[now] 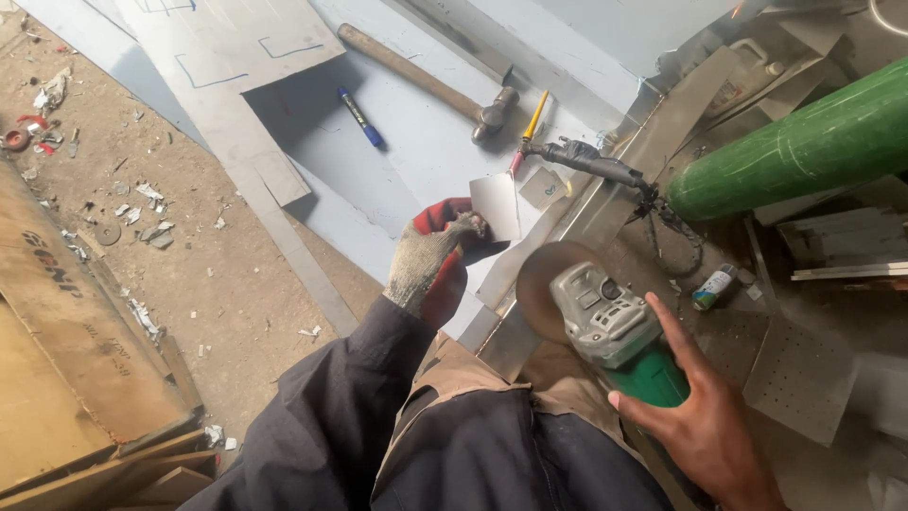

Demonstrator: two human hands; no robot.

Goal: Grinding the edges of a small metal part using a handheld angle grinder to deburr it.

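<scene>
My left hand (433, 260), in a grey and red work glove, pinches a small square piece of sheet metal (497, 205) and holds it up over the grey metal sheet (416, 142). My right hand (695, 416), bare, wraps around the green body of an angle grinder (610, 322). The grinder's round disc (537, 284) sits just below and right of the small metal piece, apart from it. My dark sleeves and tan apron fill the bottom of the view.
A wooden-handled hammer (426, 80), a blue marker (360, 117), a yellow-handled screwdriver (530, 132) and a torch (591, 163) with hose lie on the sheet. A green gas cylinder (804, 142) lies at right, a small spray can (711, 287) below it. Dirt floor with scraps and wooden boards (66, 360) left.
</scene>
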